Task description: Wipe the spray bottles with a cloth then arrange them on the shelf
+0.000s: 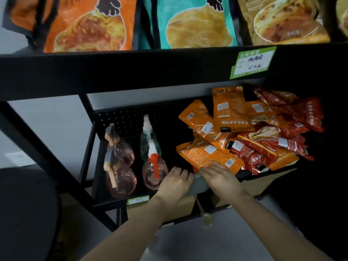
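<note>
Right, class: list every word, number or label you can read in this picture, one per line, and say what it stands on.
"5.5元", handwritten: green price tag on the upper shelf edge.
Handwritten line above it: characters unclear.
Orange snack packets and red snack packets: Chinese print, upside down, too blurred.
Barcode stickers on the packets: unreadable.
Small green tag on the lower shelf edge: too small.
Spray bottles: no text seen.

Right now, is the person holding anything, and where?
Both hands, left hand and right hand, hold a grey cloth between them, each at one side edge.
</note>
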Motion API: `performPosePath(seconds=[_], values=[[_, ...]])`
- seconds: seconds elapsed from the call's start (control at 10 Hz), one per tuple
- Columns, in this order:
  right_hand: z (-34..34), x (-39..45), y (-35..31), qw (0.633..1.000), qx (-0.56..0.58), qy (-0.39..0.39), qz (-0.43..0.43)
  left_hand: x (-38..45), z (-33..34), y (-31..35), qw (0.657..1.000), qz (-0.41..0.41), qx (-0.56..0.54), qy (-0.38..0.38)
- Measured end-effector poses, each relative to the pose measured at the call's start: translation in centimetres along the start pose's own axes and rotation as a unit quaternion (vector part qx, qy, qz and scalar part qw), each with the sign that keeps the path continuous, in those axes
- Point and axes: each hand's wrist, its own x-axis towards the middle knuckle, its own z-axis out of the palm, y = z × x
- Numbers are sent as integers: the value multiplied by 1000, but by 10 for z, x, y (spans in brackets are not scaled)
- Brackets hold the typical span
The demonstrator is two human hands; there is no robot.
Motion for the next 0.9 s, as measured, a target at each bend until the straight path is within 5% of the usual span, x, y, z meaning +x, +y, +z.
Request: performPosePath(seconds=[0.2, 0.4, 0.6, 0.9], values=[[25, 19, 17, 1000, -6, -28, 3, 31, 14, 0, 998, -41, 38, -30], [35, 24, 13, 999, -39, -23, 28, 38, 19, -1, 982, -46, 112, -143], [35, 31, 8, 995, -66, -17, 70, 34, 11, -3, 981, -51, 126, -137], [15, 4, -7, 992, -68, 9, 109, 0, -14, 9, 996, -59, -8, -70]])
